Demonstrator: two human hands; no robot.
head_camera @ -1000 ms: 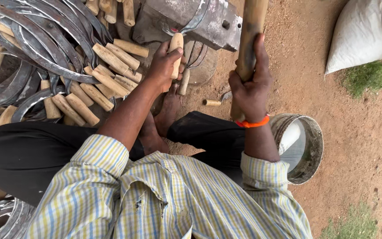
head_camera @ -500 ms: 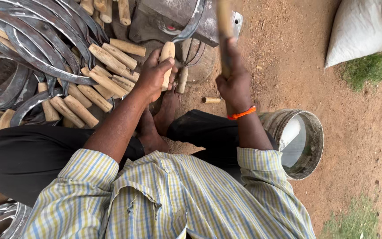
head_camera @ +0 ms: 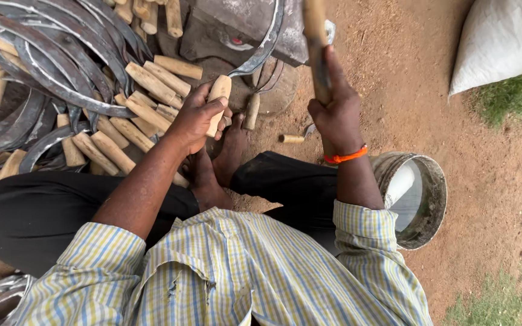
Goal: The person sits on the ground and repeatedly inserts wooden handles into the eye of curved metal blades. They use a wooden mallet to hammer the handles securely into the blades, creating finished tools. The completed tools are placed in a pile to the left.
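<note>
- The ground is bare reddish-brown earth — the scene is seen outdoors, with small grass patches at 2 o'clock and at 5 o'clock.
- A white woven sack is placed at 1 o'clock, on the earth beside the grass.
- A round metal bucket is seen at 4 o'clock, just beside the right forearm; pale liquid and a white object are seen inside it, but what they are cannot be told.
- A pile of curved dark sickle blades and short wooden handles is spread from 9 to 11 o'clock.
- A grey metal block is set at 12 o'clock, with one curved blade lying against it.
- The left hand is clenched around a pale wooden handle, held upright just below the block.
- The right hand is gripped tightly around a thick wooden shaft — it is raised toward 12 o'clock, and an orange band is worn at the wrist.
- Bare feet are seen between both hands.
</note>
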